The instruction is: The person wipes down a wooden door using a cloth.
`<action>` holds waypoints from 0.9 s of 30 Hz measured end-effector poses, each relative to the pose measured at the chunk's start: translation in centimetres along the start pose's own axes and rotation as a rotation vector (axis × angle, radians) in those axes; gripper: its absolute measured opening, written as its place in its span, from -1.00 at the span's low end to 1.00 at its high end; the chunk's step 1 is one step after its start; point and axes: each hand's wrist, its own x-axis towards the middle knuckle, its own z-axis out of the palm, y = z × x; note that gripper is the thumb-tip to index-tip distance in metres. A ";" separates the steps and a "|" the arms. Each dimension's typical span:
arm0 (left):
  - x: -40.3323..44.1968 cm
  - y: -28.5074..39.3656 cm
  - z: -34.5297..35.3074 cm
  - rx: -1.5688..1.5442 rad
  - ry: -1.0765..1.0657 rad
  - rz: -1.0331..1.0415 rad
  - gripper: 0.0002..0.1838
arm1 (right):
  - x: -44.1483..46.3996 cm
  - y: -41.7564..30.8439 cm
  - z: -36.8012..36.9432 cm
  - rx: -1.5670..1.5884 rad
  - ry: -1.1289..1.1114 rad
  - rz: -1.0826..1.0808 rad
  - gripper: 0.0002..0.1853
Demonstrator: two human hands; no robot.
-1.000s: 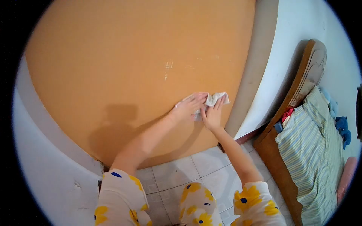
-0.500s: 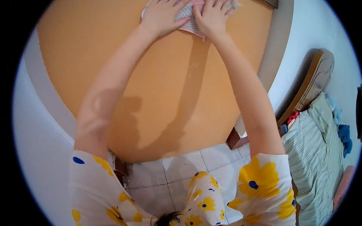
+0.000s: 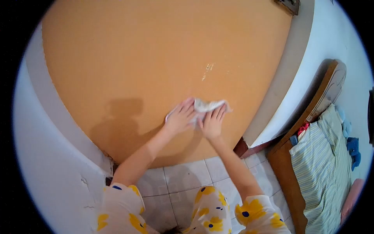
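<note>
A pale cloth (image 3: 210, 105) with pink edging lies pressed against the broad orange upright panel (image 3: 167, 58), in its lower half. Over the cloth's left part rests my left hand (image 3: 180, 119), flat with fingers stretched out. My right hand (image 3: 212, 124) lies on its right part, fingers also extended and the thumb out to the side. Between and above the hands the cloth's upper edge is rumpled and folded. Motion blurs the cloth and fingertips slightly. Pale scuff marks (image 3: 209, 67) show on the panel above the hands.
Pale frames edge the panel on both sides, and a dark fitting (image 3: 289, 5) sits at its top right. Below is a tiled floor (image 3: 185, 174). To the right stands a bed with a striped sheet (image 3: 325, 163), a headboard (image 3: 329, 84) and a blue plush toy (image 3: 353, 150).
Both hands have slid the cloth down the panel from near the top of the view to its lower half. The cloth's upper edge has bunched up, and the scuff marks are more visible.
</note>
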 end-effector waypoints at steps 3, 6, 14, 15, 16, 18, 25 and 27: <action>-6.1 1.1 2.3 -0.054 -0.019 -0.073 -0.41 | -4.1 -2.1 1.6 0.145 -0.046 -0.022 -0.24; -7.1 -0.8 1.0 0.008 0.011 -0.170 -0.45 | -2.5 -4.8 0.2 0.233 -0.011 -0.007 -0.31; 4.2 -14.9 -16.4 0.200 0.492 -0.462 -0.35 | 23.5 -13.2 -13.3 0.077 0.443 -0.117 -0.37; 6.2 -17.1 -18.3 0.225 0.660 -0.470 -0.33 | 27.0 -14.0 -15.1 0.039 0.538 -0.183 -0.36; 7.6 -18.9 -20.6 0.296 0.651 -0.509 -0.34 | 30.2 -14.6 -16.9 0.000 0.634 -0.247 -0.34; 10.1 -21.7 -25.1 0.428 0.511 -0.648 -0.28 | 34.8 -15.7 -19.5 -0.063 0.739 -0.290 -0.34; 12.6 -28.5 -27.6 0.640 0.656 -0.417 -0.24 | 39.1 -17.4 -21.6 -0.195 0.833 -0.246 -0.35; 11.7 -28.8 -26.9 0.433 0.755 -0.317 -0.25 | 39.1 -17.8 -21.7 -0.187 0.852 -0.244 -0.35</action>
